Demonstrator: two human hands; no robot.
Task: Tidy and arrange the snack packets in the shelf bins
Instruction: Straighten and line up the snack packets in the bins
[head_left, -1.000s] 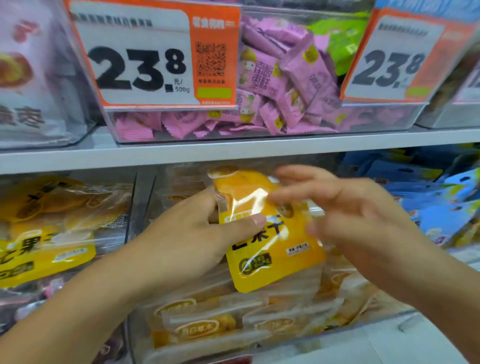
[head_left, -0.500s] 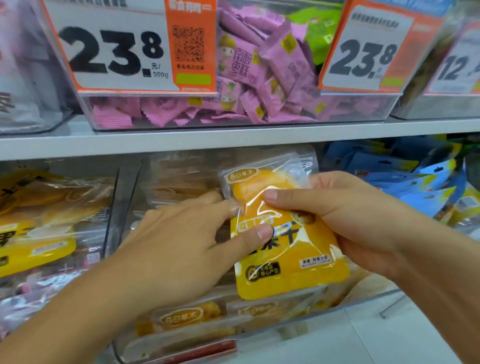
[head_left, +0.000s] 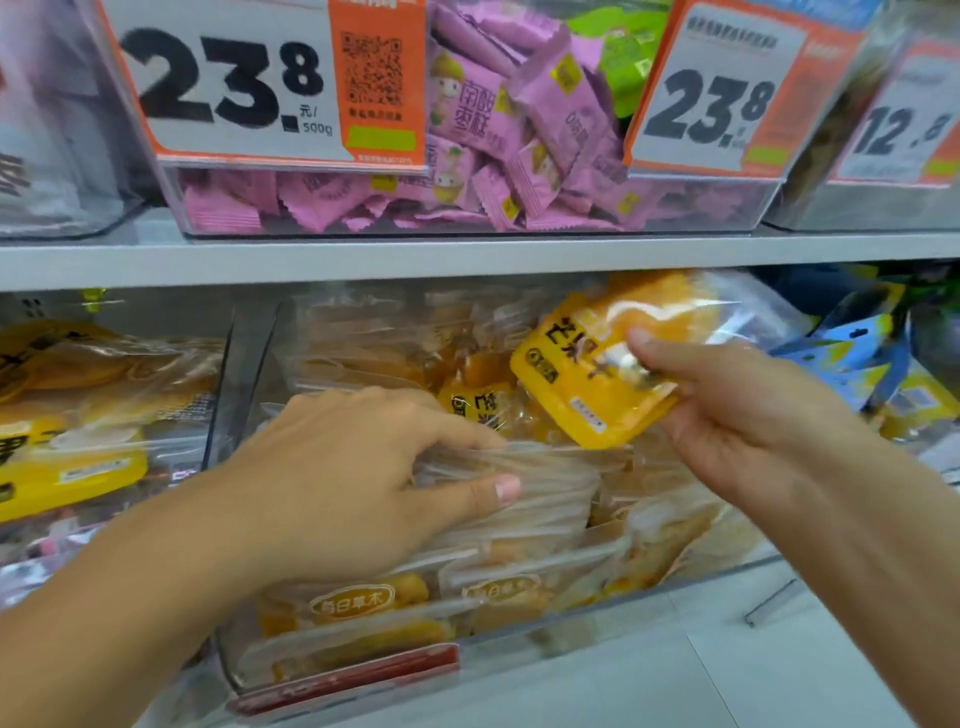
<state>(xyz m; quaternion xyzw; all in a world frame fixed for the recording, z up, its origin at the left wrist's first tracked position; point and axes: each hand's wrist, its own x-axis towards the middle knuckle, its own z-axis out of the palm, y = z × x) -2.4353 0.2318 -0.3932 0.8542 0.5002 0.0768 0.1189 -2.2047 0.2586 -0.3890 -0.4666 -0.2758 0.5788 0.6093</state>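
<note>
While the right hand (head_left: 737, 415) pinches a yellow mango packet (head_left: 597, 374) between thumb and fingers, holding it tilted above the right part of the clear bin (head_left: 519, 631) on the lower shelf, the left hand (head_left: 343, 478) reaches into the same bin. Its thumb and fingers curl round the tops of a stack of clear-topped packets (head_left: 545, 499) standing in the near part of the bin, gripping their upper edges. The held packet has its yellow printed end turned toward the left and its clear end, showing orange fruit, toward the far right. More packets of the same kind lie in the far part of the bin, and others lie flat against its near wall, above a red label strip (head_left: 343, 675).

To the left, a neighbouring bin (head_left: 104, 415) holds larger yellow packets. To the right lie blue packets (head_left: 857, 353). On the upper shelf (head_left: 467, 254) a clear bin holds pink packets (head_left: 493, 156), with a few green ones behind, and carries a price card (head_left: 234, 88) reading 23.8; a second card (head_left: 711, 104) to its right reads the same, and one farther right reads 12.8.
</note>
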